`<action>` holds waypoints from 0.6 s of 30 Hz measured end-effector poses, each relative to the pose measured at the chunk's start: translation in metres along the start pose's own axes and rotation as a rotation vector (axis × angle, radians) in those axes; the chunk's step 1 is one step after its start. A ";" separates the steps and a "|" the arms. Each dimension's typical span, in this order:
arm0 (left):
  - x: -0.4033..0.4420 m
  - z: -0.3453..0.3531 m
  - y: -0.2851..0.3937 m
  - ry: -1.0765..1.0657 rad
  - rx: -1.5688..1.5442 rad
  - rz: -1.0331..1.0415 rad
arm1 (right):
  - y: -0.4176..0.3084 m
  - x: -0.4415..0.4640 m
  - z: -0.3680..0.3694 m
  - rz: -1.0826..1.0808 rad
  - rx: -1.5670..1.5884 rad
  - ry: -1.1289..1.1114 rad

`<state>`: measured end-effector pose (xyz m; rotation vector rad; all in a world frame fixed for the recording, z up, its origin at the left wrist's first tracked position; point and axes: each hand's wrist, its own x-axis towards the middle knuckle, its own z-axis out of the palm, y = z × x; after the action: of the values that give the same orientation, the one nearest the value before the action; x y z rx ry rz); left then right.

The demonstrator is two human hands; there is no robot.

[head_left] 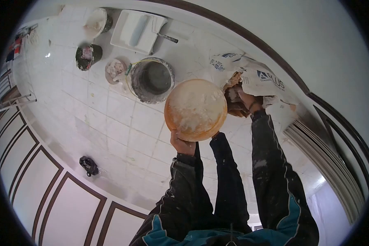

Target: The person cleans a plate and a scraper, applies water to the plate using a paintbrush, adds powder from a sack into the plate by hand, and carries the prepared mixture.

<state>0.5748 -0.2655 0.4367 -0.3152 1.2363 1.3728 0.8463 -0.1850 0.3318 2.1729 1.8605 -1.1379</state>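
Observation:
An orange round basin (196, 110), its inside coated with white powder, is held up by my left hand (182, 142), whose fingers grip the near rim. To its right, my right hand (249, 101) is at the torn brown opening of a white printed paper bag (270, 80). The fingers of that hand are partly hidden inside the opening, so whether they hold anything is unclear. Left of the basin stands a large round bucket (152, 80) with grey residue on its walls and a grey content at the bottom.
A white paint tray (125, 33) with a roller (138, 30) lies at the back. Near it are a white-filled bucket (95, 23), a dark bucket (88, 56) and a small bowl (116, 70). A black plastic bag (88, 165) lies by the left wall. Grey panels (324, 164) stand at right.

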 end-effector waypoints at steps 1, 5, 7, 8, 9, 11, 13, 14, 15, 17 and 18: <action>0.002 -0.004 0.001 -0.007 -0.002 -0.027 | 0.012 -0.005 0.006 -0.100 -0.060 0.055; 0.005 -0.006 0.005 -0.018 0.017 -0.091 | -0.028 -0.052 -0.044 -0.219 0.175 0.194; 0.004 0.000 0.007 -0.019 0.007 -0.113 | -0.034 -0.063 -0.047 -0.316 0.061 0.348; 0.004 0.002 0.008 -0.023 0.003 -0.131 | -0.054 -0.070 -0.058 -0.195 0.584 0.239; 0.005 -0.001 0.007 -0.021 -0.002 -0.133 | -0.072 -0.071 -0.064 -0.134 0.841 0.166; 0.009 -0.009 0.005 -0.050 0.002 -0.151 | -0.104 -0.069 -0.073 -0.036 1.190 0.103; 0.013 -0.014 0.004 -0.032 0.007 -0.163 | -0.130 -0.063 -0.072 -0.018 1.281 0.092; 0.014 -0.014 0.005 -0.013 0.015 -0.173 | -0.142 -0.058 -0.071 -0.107 1.007 0.149; 0.015 -0.014 0.006 -0.013 0.013 -0.173 | -0.152 -0.054 -0.069 -0.192 0.730 0.202; 0.016 -0.013 0.008 -0.033 0.027 -0.159 | -0.163 -0.050 -0.063 -0.369 0.547 0.245; 0.017 -0.013 0.009 -0.031 0.024 -0.162 | -0.166 -0.049 -0.058 -0.392 0.483 0.319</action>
<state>0.5564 -0.2635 0.4224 -0.3675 1.1753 1.2187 0.7294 -0.1525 0.4679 2.4128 2.4452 -1.5196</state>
